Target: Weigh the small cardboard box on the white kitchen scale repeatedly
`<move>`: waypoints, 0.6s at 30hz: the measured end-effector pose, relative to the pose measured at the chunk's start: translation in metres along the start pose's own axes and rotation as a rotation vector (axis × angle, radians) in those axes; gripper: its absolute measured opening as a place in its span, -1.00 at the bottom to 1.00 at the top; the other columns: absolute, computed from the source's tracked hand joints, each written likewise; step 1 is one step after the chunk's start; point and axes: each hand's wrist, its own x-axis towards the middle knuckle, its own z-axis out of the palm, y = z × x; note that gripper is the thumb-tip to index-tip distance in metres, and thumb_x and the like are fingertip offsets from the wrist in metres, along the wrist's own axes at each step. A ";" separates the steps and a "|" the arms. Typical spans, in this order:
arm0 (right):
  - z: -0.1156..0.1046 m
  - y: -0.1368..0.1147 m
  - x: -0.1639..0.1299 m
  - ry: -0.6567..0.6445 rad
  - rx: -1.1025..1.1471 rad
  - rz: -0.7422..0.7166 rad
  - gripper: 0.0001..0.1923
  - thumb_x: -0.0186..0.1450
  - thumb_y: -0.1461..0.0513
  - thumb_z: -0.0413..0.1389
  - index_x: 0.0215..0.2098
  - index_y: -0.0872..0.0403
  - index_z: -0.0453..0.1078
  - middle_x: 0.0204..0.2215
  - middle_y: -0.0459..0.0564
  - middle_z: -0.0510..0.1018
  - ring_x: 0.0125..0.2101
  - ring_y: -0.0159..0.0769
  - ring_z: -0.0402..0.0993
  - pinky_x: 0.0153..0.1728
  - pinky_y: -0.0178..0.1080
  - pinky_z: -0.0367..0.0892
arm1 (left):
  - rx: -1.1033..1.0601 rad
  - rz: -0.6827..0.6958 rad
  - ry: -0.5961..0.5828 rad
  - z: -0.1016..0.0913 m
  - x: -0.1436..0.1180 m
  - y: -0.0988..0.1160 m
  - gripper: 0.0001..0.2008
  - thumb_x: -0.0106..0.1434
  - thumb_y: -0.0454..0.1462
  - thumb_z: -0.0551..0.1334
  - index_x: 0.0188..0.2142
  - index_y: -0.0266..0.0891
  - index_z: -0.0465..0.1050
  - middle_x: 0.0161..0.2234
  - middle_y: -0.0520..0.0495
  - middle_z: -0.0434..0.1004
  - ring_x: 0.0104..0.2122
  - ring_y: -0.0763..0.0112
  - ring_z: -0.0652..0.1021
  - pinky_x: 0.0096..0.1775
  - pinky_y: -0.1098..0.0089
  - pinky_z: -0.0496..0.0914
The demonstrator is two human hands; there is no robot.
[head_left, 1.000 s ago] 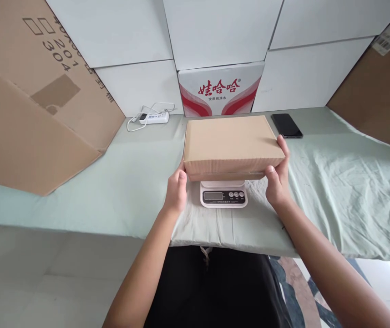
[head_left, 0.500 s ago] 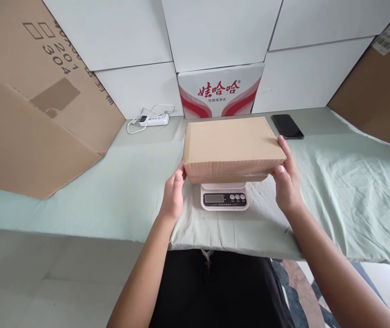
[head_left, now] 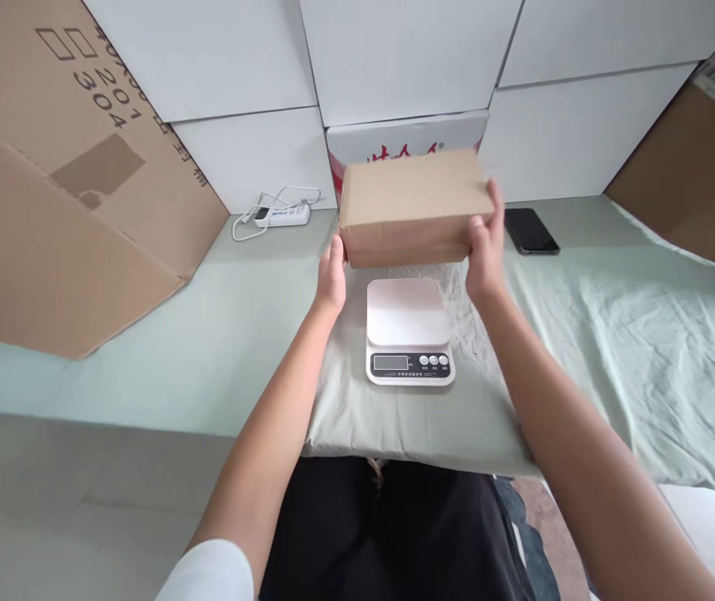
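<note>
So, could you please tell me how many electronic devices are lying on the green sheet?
3: the kitchen scale in the middle, the power strip back left, the black phone back right.

I count 1 small cardboard box [head_left: 412, 200], 1 kitchen scale [head_left: 408, 332], 1 phone [head_left: 531, 230], 1 power strip [head_left: 282, 216], 2 big cardboard sheets [head_left: 62, 184], 2 hands [head_left: 332, 280].

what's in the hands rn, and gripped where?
A closed cardboard box, held by its two short ends: left hand at the left end, right hand at the right end, above the scale.
</note>
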 end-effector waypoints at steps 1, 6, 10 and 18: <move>0.008 0.012 -0.003 0.010 0.028 0.040 0.10 0.33 -0.54 0.01 0.66 -0.32 0.06 0.71 -0.08 0.15 0.73 0.27 -0.02 0.72 0.45 -0.04 | 0.003 -0.034 0.007 -0.001 0.001 -0.011 0.00 0.35 0.55 0.08 0.33 -0.12 0.59 0.38 -0.27 0.68 0.58 -0.12 0.45 0.52 0.04 0.40; 0.018 0.044 -0.023 0.003 0.055 0.158 0.16 0.28 -0.53 0.08 0.65 -0.24 0.08 0.73 -0.03 0.11 0.72 0.24 -0.01 0.74 0.39 -0.08 | 0.020 -0.134 0.003 -0.006 -0.006 -0.034 -0.04 0.37 0.53 0.06 0.29 -0.13 0.61 0.35 -0.27 0.71 0.54 -0.09 0.52 0.48 0.08 0.47; 0.013 0.045 -0.024 -0.003 0.038 0.176 0.15 0.29 -0.52 0.06 0.66 -0.22 0.07 0.73 -0.03 0.10 0.73 0.22 -0.02 0.74 0.36 -0.08 | 0.052 -0.161 0.005 -0.005 -0.011 -0.031 -0.04 0.40 0.52 0.02 0.25 -0.15 0.62 0.29 -0.26 0.77 0.52 -0.08 0.54 0.47 0.12 0.48; 0.012 0.057 -0.025 -0.010 0.004 0.096 0.06 0.36 -0.48 0.05 0.66 -0.29 0.04 0.70 0.00 0.19 0.69 0.11 0.11 0.70 0.36 0.08 | 0.040 -0.162 0.062 -0.010 -0.012 -0.039 0.09 0.29 0.59 0.07 0.40 -0.15 0.56 0.57 -0.29 0.45 0.64 -0.14 0.34 0.63 -0.05 0.24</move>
